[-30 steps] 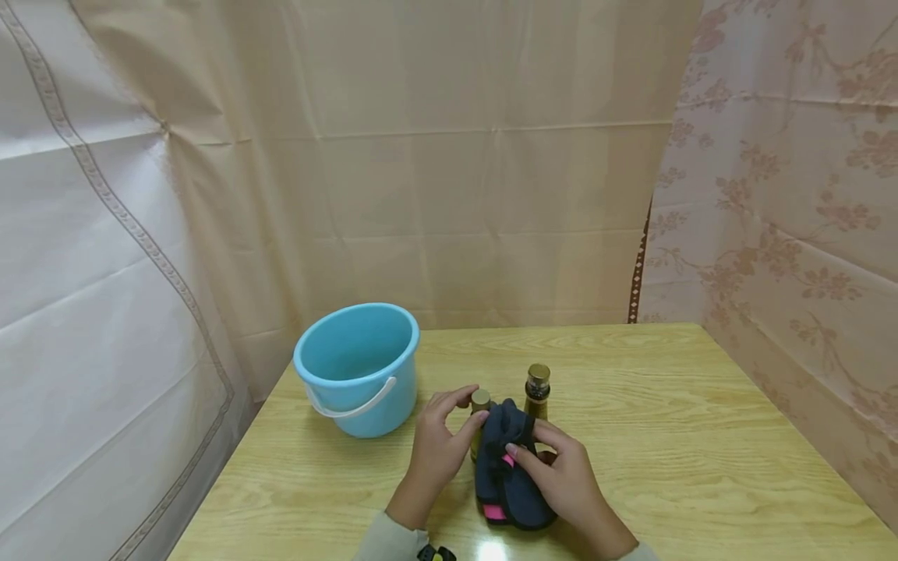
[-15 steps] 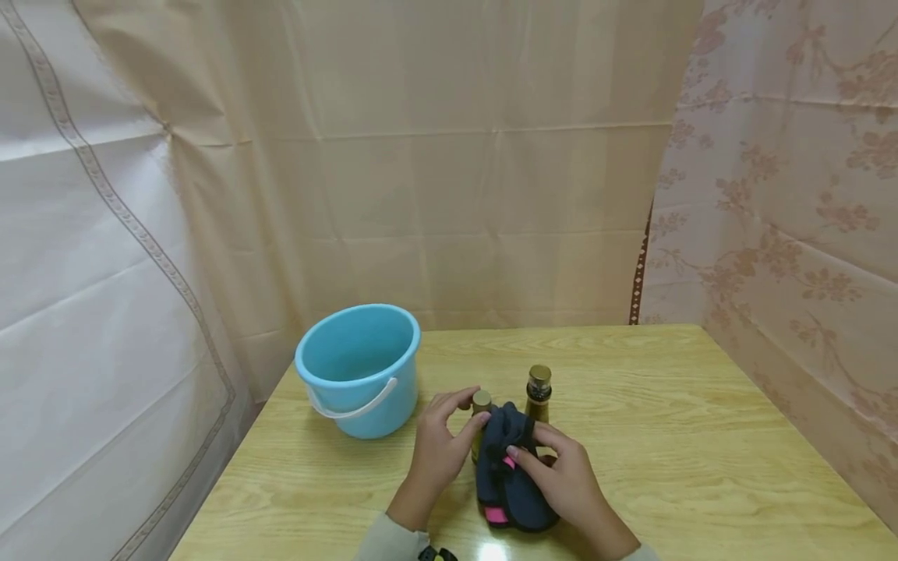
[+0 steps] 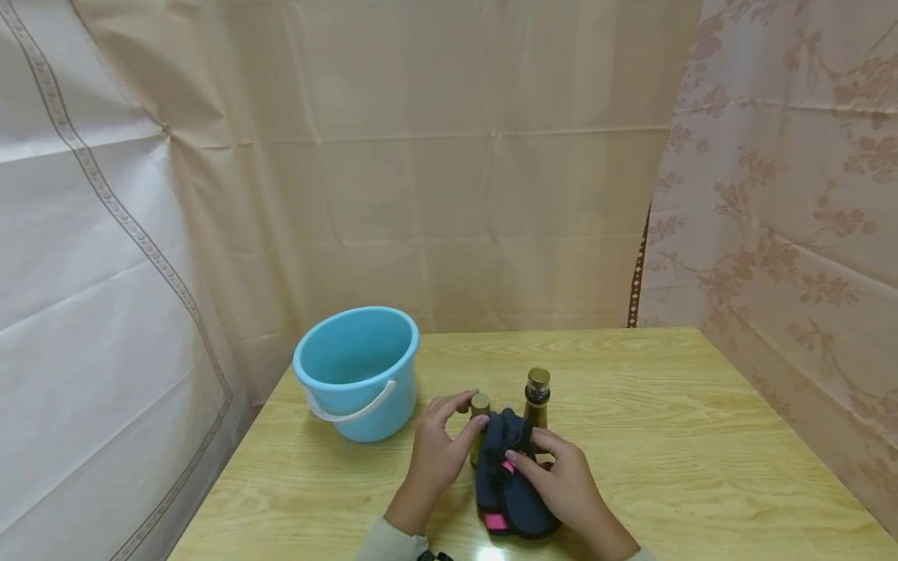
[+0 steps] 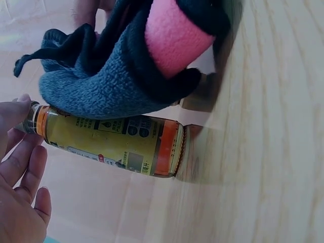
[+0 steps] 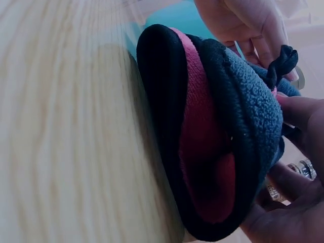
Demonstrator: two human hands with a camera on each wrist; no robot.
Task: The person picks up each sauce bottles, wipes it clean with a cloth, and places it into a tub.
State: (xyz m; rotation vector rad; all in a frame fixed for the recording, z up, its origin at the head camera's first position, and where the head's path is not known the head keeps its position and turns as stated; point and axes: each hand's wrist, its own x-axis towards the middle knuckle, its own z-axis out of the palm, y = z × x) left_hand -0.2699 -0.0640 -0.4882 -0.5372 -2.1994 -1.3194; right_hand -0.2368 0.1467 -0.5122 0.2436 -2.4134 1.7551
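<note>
My left hand (image 3: 435, 448) pinches the cap end of a glass bottle (image 4: 104, 139) between thumb and fingers. The bottle stands upright on the table, with a yellow and orange label and a gold cap. My right hand (image 3: 567, 477) holds a folded dark-blue fleecy cloth (image 3: 517, 499) with black edging and a pink inner side. The cloth lies against the bottle's side and hides much of it in the head view. Behind the right hand stands a second gold-capped bottle (image 3: 537, 401), its lower part hidden.
A light-blue bucket (image 3: 379, 413) with a white handle stands at the left of the wooden table (image 3: 666, 436). Beige curtains (image 3: 456, 195) hang behind the table, and a flowered one (image 3: 793, 234) hangs on the right.
Both hands keep their hold on the bottle and the cloth. Everything in the head view shifts down very slightly; nothing else visibly changes.
</note>
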